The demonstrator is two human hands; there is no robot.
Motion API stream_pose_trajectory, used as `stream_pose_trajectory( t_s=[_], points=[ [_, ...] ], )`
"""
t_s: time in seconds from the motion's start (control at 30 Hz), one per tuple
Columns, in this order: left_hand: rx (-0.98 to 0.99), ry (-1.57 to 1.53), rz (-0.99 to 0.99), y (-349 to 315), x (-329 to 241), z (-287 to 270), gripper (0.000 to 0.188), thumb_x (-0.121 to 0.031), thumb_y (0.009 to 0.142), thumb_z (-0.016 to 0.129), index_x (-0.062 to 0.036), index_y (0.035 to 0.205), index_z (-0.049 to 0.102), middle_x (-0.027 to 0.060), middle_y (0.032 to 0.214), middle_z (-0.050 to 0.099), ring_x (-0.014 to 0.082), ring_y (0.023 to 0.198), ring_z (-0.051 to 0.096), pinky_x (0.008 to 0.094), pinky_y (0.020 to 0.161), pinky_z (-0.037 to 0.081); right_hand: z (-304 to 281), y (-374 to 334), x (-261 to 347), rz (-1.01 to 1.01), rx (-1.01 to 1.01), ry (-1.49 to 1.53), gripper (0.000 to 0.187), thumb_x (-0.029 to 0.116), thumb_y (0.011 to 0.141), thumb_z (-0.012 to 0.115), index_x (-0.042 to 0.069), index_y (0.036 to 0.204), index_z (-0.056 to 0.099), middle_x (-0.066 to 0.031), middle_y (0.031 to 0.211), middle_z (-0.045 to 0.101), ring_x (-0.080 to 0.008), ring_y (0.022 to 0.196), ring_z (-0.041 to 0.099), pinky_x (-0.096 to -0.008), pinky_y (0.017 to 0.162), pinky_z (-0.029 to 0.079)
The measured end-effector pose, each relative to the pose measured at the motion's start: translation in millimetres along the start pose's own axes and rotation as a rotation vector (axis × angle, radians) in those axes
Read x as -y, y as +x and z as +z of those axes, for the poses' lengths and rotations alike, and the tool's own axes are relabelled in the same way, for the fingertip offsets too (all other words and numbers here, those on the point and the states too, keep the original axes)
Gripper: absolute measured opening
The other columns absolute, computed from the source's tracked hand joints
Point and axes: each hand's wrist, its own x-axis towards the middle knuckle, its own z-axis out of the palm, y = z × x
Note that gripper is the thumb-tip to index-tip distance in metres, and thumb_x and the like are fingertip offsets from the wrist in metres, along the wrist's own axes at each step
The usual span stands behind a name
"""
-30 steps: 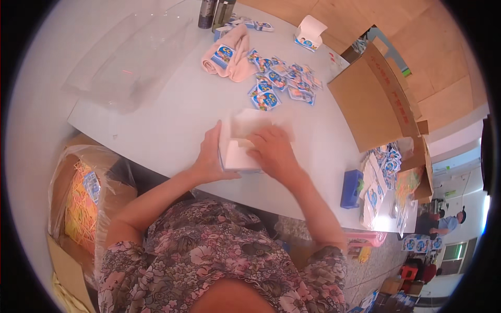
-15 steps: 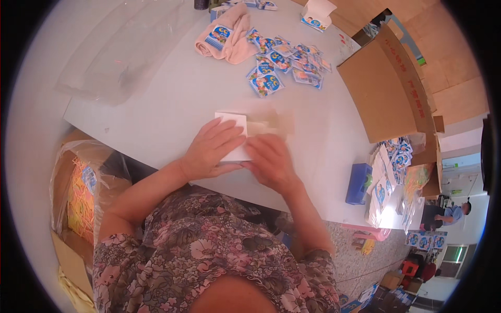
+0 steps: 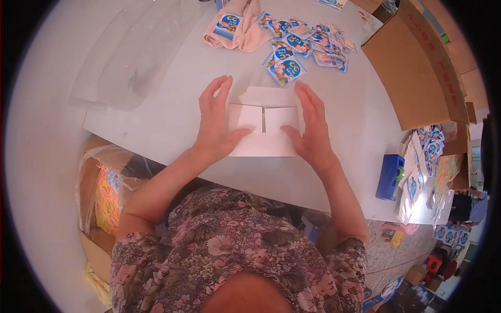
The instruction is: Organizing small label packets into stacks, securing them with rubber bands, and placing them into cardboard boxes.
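A small white carton (image 3: pixel 263 143) lies on the table in front of me. Two of its flaps are folded inward, with a narrow gap between them, and a further flap (image 3: pixel 269 96) stands out at the far side. My left hand (image 3: pixel 215 122) is at the carton's left side, its thumb resting on the left flap and its fingers stretched away from me. On the opposite side, my right hand (image 3: pixel 313 125) mirrors it, thumb on the right flap and fingers extended. Both hands are open around the carton. Whatever is inside the carton is hidden.
Beyond the carton are several blue-and-white packets (image 3: pixel 302 49) and a folded pink towel (image 3: pixel 237 31). Clear plastic sheeting (image 3: pixel 120 62) covers the left. At right stand a large cardboard box (image 3: pixel 412 68) and a blue tape dispenser (image 3: pixel 389 177). A plastic-lined carton (image 3: pixel 91 208) holds orange-yellow strips.
The carton has turned so its flaps face up, two of them folded in. My hands have moved apart to its two sides, and my view has shifted.
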Motion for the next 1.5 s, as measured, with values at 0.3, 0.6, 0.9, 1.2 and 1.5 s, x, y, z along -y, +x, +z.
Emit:
stream_pose_trajectory(
  t_s=[0.3, 0.6, 0.9, 1.2, 1.5],
  points=[
    [0.79, -0.007, 0.395, 26, 42, -19, 0.041, -0.009, 0.069, 0.078, -0.0089, 0.107, 0.061, 0.0077, 0.116, 0.059, 0.0294, 0.105, 0.056, 0.0372, 0.092, 0.046, -9, 7, -22, 0.024, 0.381, 0.269, 0.043, 0.009, 0.071, 0.075, 0.005, 0.112, 0.062, -0.0129, 0.113, 0.06, -0.032, 0.106, 0.058, -0.0387, 0.095, 0.045],
    [0.736, 0.113, 0.136, 25, 16, 2, 0.057, -0.015, 0.071, 0.079, -0.0089, 0.119, 0.05, 0.0107, 0.113, 0.052, 0.0291, 0.104, 0.056, 0.0341, 0.087, 0.047, -21, 25, -13, 0.208, 0.681, -0.141, 0.044, 0.024, 0.073, 0.076, 0.005, 0.111, 0.063, -0.0151, 0.102, 0.065, -0.0303, 0.096, 0.062, -0.0375, 0.085, 0.048],
    [0.625, -0.489, -0.525, -11, 21, -33, 0.075, -0.019, 0.071, 0.081, -0.0063, 0.134, 0.042, 0.0133, 0.121, 0.049, 0.0279, 0.113, 0.047, 0.0413, 0.098, 0.038, -17, 17, -20, 0.416, 0.562, 0.308, 0.041, 0.021, 0.079, 0.071, -0.001, 0.113, 0.065, -0.0109, 0.106, 0.069, -0.0164, 0.101, 0.062, -0.0294, 0.085, 0.049],
    [0.171, 0.741, 0.701, 28, 56, -92, 0.041, -0.01, 0.064, 0.077, -0.0182, 0.103, 0.068, 0.0084, 0.115, 0.055, 0.0314, 0.112, 0.044, 0.0452, 0.096, 0.034, 49, 177, -181, 0.095, 0.056, -0.569, 0.059, 0.05, 0.086, 0.06, 0.013, 0.131, 0.055, -0.0127, 0.141, 0.048, -0.0363, 0.135, 0.034, -0.055, 0.107, 0.03],
    [0.359, 0.812, 0.534, -11, 102, -101, 0.042, -0.02, 0.064, 0.078, -0.0172, 0.105, 0.067, 0.0103, 0.124, 0.051, 0.0353, 0.12, 0.039, 0.0546, 0.103, 0.025, 54, 129, -174, 0.176, 0.28, -0.752, 0.066, 0.057, 0.08, 0.061, 0.033, 0.14, 0.045, -0.0058, 0.15, 0.036, -0.0381, 0.138, 0.028, -0.0707, 0.099, 0.021]
  ],
)
